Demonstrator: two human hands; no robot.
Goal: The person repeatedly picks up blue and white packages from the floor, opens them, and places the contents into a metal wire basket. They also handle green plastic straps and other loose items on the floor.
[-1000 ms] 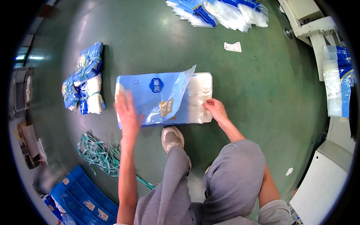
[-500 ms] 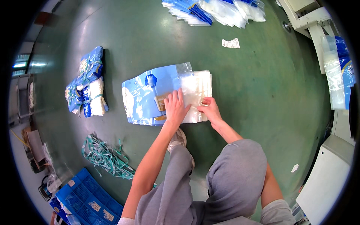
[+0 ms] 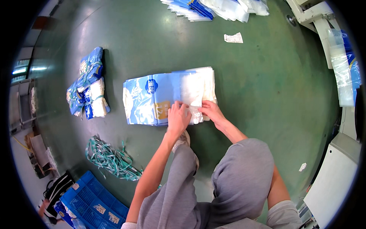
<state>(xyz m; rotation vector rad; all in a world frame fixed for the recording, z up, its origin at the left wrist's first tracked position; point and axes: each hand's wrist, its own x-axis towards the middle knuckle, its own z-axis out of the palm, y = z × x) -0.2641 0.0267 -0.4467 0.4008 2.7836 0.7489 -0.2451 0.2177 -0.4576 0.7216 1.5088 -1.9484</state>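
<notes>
A stack of flat plastic packaging bags [image 3: 143, 91] lies on the green floor in front of me, printed blue and white, with a clear and whitish end at the right. My left hand [image 3: 178, 118] is on the near part of the stack, its fingers bent and pinching the top bag where the blue print meets the clear end. My right hand [image 3: 214, 113] pinches the layers at the clear end, thumb and fingers together at the near right side. The hands are a short gap apart.
Tied bundles of similar bags [image 3: 90, 72] lie at the left. Nearer are a heap of green-white straps [image 3: 110, 158] and a blue plastic crate [image 3: 93, 198]. More bags [image 3: 225, 9] lie at the far side, near a paper slip [image 3: 233, 37]. Pale machinery [image 3: 331, 171] stands at the right.
My left hand has drawn nearer to me and its fingers have curled from lying flat. The top bag's clear end has shifted and creased. At lower left a black-and-white striped thing has come into view.
</notes>
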